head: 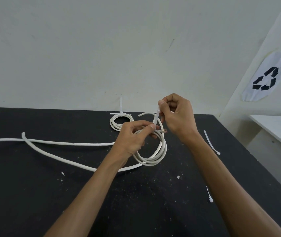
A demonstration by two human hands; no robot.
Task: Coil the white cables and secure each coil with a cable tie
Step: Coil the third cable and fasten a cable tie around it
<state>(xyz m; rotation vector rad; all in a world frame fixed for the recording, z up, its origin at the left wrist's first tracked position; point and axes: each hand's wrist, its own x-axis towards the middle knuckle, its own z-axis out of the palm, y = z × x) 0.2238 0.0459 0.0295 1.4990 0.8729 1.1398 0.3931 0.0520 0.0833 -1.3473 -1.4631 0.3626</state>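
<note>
My left hand (133, 135) grips a coil of white cable (153, 158), held tilted above the black table (33, 194). A white cable tie (156, 118) stands up from the top of that coil, and my right hand (177, 115) pinches its upper end between thumb and fingers. The cable's bare end (164, 131) sticks out between my hands. At the back of the table lies a finished coil (121, 123) with its tie tail pointing up. Two long loose white cables (59, 142) run off to the left.
Two spare cable ties lie on the table's right side, one further back (210, 142) and one near the front edge (209, 195). A white wall stands behind the table. A white shelf (276, 127) and a recycling sign (266, 79) are at the right.
</note>
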